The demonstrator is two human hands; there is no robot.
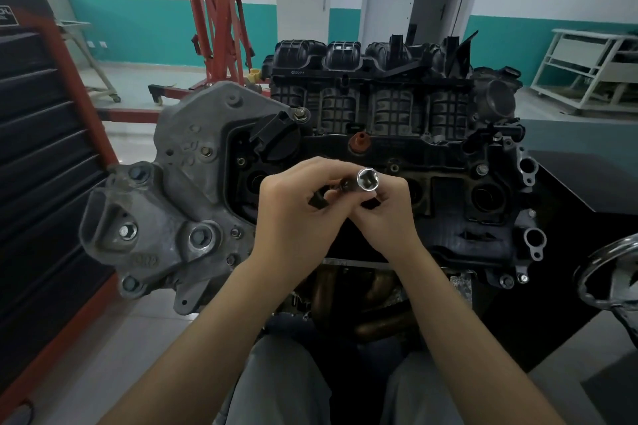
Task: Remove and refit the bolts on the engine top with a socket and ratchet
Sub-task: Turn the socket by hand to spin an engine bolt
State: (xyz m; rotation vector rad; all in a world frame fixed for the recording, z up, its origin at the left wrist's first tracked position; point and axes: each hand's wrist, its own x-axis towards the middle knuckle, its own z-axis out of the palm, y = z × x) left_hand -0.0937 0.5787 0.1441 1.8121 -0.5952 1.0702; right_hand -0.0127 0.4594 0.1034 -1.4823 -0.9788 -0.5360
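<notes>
Both my hands are raised together over the middle of the black engine top (448, 203). My right hand (386, 214) grips a shiny chrome socket (368, 179), its open hex mouth facing up toward the camera. My left hand (300, 214) holds a dark tool part (319, 201) whose end meets the socket's side at a dark bolt-like piece (346, 184); most of it is hidden by my fingers. Small bolts (393, 168) sit along the cover's rim.
A grey cast bracket (179, 203) with large bolts flanks the engine's left end. The black intake manifold (373, 79) rises behind. A black-and-red tool cabinet (41, 148) stands at left, a red engine crane (217, 21) behind, a chrome wheel (614, 279) at right.
</notes>
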